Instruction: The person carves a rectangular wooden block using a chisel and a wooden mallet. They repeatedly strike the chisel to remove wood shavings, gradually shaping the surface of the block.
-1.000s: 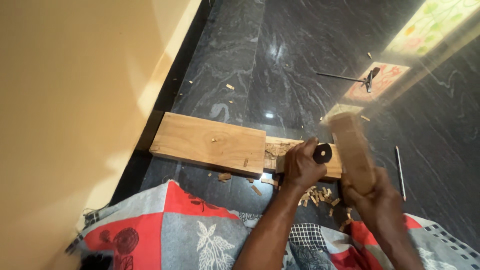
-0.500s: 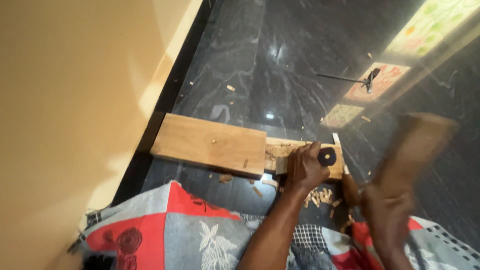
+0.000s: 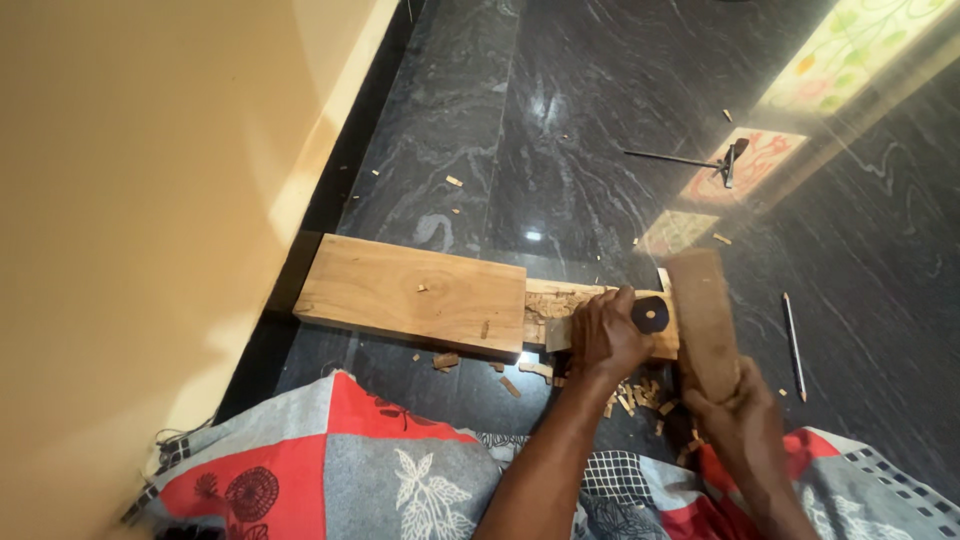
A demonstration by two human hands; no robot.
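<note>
Down on the dark polished stone floor (image 3: 600, 120), a chisel with a round black handle end (image 3: 651, 315) stands against the notched, chewed-up stretch of a long pale wooden plank (image 3: 415, 293). Only its black cap and a glimpse of grey blade below the fist show; the rest is hidden inside the left hand (image 3: 603, 335), whose fingers are wrapped firmly around the shaft just beneath the cap. That hand rests on the plank where the smooth board gives way to the rough cut.

Just to the right of the chisel's cap, a flat brown wooden mallet block (image 3: 702, 320) is held upright and slightly tilted, its broad face close beside the cap; whether the two touch cannot be told. The right hand (image 3: 738, 415) is clenched around the lower end of that block, nearer the body than the left hand.

Small pale wood chips (image 3: 632, 395) lie scattered on the floor between the two hands and along the plank's near edge. A thin pencil (image 3: 793, 345) lies on the floor to the right of the block, well apart from it. Farther off, a slim metal tool with a crosswise head (image 3: 700, 162) lies on the floor. A cream-yellow wall (image 3: 140, 200) runs along the left, and a patterned red, grey and checked cloth (image 3: 330, 470) covers the person's lap at the bottom.
</note>
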